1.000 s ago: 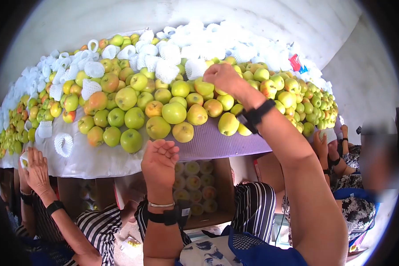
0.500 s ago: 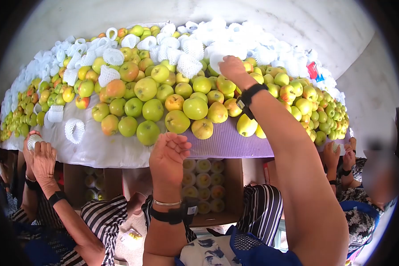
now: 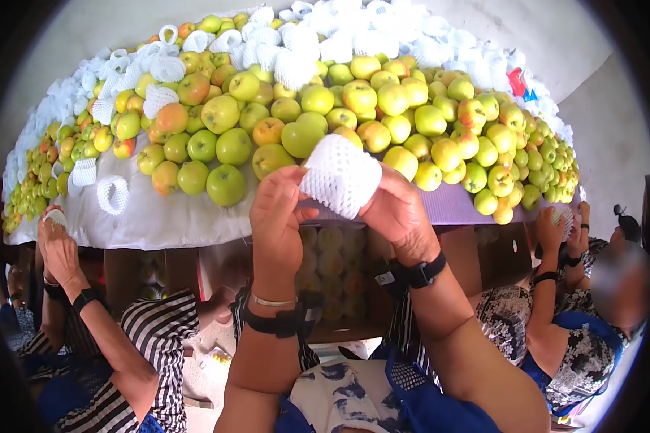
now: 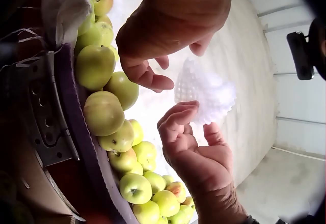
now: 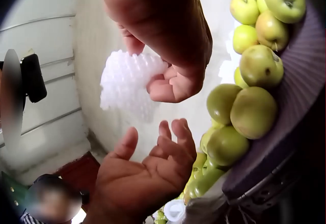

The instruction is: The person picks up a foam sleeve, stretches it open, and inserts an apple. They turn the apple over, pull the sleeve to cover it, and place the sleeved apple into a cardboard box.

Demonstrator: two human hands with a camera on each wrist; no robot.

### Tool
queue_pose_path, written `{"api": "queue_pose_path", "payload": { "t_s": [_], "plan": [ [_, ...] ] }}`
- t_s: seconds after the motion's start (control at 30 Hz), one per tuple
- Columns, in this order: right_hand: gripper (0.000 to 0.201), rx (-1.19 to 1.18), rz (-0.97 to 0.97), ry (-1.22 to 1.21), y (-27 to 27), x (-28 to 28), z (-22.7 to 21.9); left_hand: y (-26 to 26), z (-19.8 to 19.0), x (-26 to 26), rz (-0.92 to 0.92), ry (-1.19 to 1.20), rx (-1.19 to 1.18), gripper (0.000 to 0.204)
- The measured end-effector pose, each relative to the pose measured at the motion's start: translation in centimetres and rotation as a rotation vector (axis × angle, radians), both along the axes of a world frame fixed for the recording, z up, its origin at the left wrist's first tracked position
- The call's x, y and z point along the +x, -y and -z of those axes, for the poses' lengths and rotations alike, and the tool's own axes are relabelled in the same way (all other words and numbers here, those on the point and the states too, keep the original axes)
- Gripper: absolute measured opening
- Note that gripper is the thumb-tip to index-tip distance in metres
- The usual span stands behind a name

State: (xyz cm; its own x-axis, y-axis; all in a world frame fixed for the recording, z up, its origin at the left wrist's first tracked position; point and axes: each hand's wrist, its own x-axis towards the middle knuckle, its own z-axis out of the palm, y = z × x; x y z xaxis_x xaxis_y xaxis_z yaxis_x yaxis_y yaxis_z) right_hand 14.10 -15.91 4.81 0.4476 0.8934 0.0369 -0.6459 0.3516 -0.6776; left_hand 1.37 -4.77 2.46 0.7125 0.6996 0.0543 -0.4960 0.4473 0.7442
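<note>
A white foam net sleeve (image 3: 341,177) is held up before the apple pile. My right hand (image 3: 403,216) pinches its right side between thumb and fingers. At its left edge is my left hand (image 3: 276,216), fingers loosely bent, holding nothing. The left wrist view shows a small gap between my left hand (image 4: 170,25) and the sleeve (image 4: 201,91), which my right hand (image 4: 198,155) grips from below. In the right wrist view, the sleeve (image 5: 125,81) hangs from my right hand (image 5: 163,35), and my left hand (image 5: 142,178) faces it palm up. No apple shows inside.
Green-yellow apples (image 3: 226,185) cover the table, with more foam nets (image 3: 419,47) heaped behind. A loose net (image 3: 113,195) lies on the white cover. Below is a box of wrapped fruit (image 3: 330,263). People's hands (image 3: 59,252) work at both sides.
My right hand has come back from the far part of the pile with a foam net in its fingers. My left hand has risen beside it. The view has shifted a little.
</note>
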Motion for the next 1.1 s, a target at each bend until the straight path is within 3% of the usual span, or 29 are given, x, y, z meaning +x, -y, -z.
{"api": "queue_pose_path", "payload": {
  "t_s": [0.07,0.2,0.37,0.47,0.63,0.73,0.77,0.87,0.97,1.1],
  "plan": [
    [0.046,-0.005,-0.021,-0.066,-0.4,0.1,-0.2,0.4,-0.4,0.3,0.021,-0.018,0.021,0.03],
    [0.038,-0.133,0.031,0.069,-0.3,1.0,1.1,1.0,-0.8,1.3,-0.013,0.002,0.18,0.045],
    [0.032,-0.284,0.033,0.062,0.3,1.3,1.3,2.3,-2.0,2.0,-0.072,-0.074,0.406,0.065],
    [0.03,-0.301,0.047,0.109,0.5,1.5,1.8,3.4,-2.7,2.3,-0.125,-0.083,0.58,0.054],
    [0.033,-0.299,0.013,0.253,1.7,1.9,0.9,2.5,-0.5,2.7,-0.259,-0.182,0.421,0.025],
    [0.036,-0.41,0.302,0.8,0.9,1.4,2.9,2.0,0.5,2.6,-0.282,-0.208,0.406,0.016],
    [0.041,-0.506,0.299,0.749,1.0,1.2,1.8,2.0,0.6,2.7,-0.274,-0.201,0.415,0.015],
    [0.045,-0.338,0.525,1.159,1.0,1.6,2.5,2.4,-0.1,2.3,-0.215,-0.305,0.294,0.013],
    [0.045,-0.204,0.55,1.412,1.5,0.8,1.2,2.4,-0.3,2.4,-0.216,-0.272,0.254,0.013],
    [0.035,-0.381,0.372,1.002,1.7,0.3,2.0,2.6,0.1,2.5,-0.15,-0.219,0.291,0.013]
  ]
}}
